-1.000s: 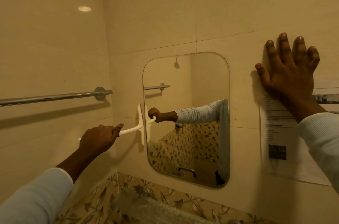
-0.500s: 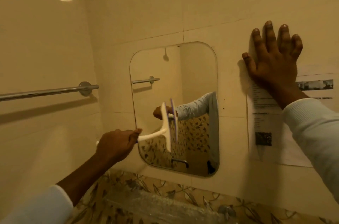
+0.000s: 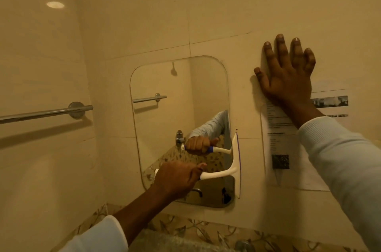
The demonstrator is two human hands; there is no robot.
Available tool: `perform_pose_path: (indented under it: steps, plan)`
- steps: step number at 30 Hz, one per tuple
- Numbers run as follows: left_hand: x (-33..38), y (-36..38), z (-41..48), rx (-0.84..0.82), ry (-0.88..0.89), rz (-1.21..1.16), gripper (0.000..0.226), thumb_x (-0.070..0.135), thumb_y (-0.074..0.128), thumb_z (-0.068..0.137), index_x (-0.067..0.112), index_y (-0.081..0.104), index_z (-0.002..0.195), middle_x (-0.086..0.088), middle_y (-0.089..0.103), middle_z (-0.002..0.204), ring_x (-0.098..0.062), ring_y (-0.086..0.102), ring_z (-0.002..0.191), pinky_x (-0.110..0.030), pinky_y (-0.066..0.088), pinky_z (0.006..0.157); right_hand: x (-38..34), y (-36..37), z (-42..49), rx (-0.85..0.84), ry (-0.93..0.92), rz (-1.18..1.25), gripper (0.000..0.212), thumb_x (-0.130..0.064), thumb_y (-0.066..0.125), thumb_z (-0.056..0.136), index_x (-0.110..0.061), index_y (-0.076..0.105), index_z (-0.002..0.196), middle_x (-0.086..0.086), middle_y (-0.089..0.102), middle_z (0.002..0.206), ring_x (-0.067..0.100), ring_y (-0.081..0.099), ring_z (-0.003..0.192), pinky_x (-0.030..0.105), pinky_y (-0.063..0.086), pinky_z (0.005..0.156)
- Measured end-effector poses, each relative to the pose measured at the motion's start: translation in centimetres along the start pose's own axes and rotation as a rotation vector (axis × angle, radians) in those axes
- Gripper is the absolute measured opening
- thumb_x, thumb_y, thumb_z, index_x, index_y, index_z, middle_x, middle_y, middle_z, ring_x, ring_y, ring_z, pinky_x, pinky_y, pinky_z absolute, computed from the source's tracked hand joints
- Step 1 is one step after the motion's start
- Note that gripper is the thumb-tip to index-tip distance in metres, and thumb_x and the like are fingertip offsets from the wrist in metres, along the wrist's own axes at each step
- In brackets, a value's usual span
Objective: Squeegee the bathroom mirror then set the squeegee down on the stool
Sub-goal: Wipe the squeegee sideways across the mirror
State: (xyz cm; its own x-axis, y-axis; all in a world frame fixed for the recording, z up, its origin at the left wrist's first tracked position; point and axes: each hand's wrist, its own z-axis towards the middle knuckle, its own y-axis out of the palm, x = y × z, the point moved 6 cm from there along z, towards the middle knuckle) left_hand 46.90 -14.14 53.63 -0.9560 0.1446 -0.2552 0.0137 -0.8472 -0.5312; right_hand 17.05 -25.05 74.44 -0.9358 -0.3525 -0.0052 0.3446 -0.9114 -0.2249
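Observation:
A rounded rectangular mirror (image 3: 165,107) hangs on the beige tiled wall. My left hand (image 3: 177,179) grips the handle of a white squeegee (image 3: 233,165). The squeegee's blade stands upright, pressed at the mirror's lower right edge and partly over the wall beside it. The mirror reflects the hand and the squeegee. My right hand (image 3: 286,76) lies flat on the wall to the right of the mirror, fingers spread, its heel on a paper sheet. No stool is in view.
A chrome towel bar (image 3: 45,113) juts from the left wall at mirror height. A printed paper sheet (image 3: 288,148) is stuck to the wall right of the mirror. A leaf-patterned tile band (image 3: 195,229) runs below, with a tap top (image 3: 244,246) at the bottom edge.
My left hand has swept the squeegee from the mirror's left edge across the lower glass to its right edge. My right hand has stayed flat on the wall. The camera has shifted.

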Motion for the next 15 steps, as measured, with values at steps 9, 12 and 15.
perform_pose_path:
  steps: [9, 12, 15]
  plan:
    - [-2.6, 0.9, -0.3, 0.043, 0.079, -0.048, 0.065, 0.052, 0.02, 0.108, 0.028, 0.073, 0.078, 0.009, 0.059, 0.051, -0.006, 0.048, 0.038, -0.017, 0.03, 0.035, 0.1, 0.1, 0.0, 0.013, -0.007, -0.002, 0.078, -0.069, 0.021, 0.105, -0.027, 0.012, 0.172, 0.007, 0.004, 0.18, 0.041, 0.005, 0.164, 0.063, 0.007, 0.128]
    - [-3.9, 1.3, -0.7, 0.043, 0.073, -0.051, 0.065, 0.05, 0.021, 0.108, 0.026, 0.072, 0.076, 0.008, 0.058, 0.05, -0.006, 0.047, 0.037, -0.018, 0.032, 0.036, 0.1, 0.1, 0.0, 0.016, -0.005, -0.002, 0.078, -0.069, 0.02, 0.106, -0.028, 0.011, 0.172, 0.007, 0.004, 0.18, 0.041, 0.005, 0.164, 0.063, 0.007, 0.128]
    - [-5.0, 1.4, -1.1, 0.005, 0.073, -0.028, 0.064, 0.048, 0.022, 0.108, 0.025, 0.072, 0.075, 0.008, 0.059, 0.05, -0.007, 0.047, 0.037, -0.015, 0.025, 0.04, 0.1, 0.2, -0.1, 0.023, -0.008, -0.003, 0.078, -0.07, 0.021, 0.106, -0.028, 0.011, 0.172, 0.006, 0.004, 0.18, 0.041, 0.005, 0.164, 0.063, 0.007, 0.128]
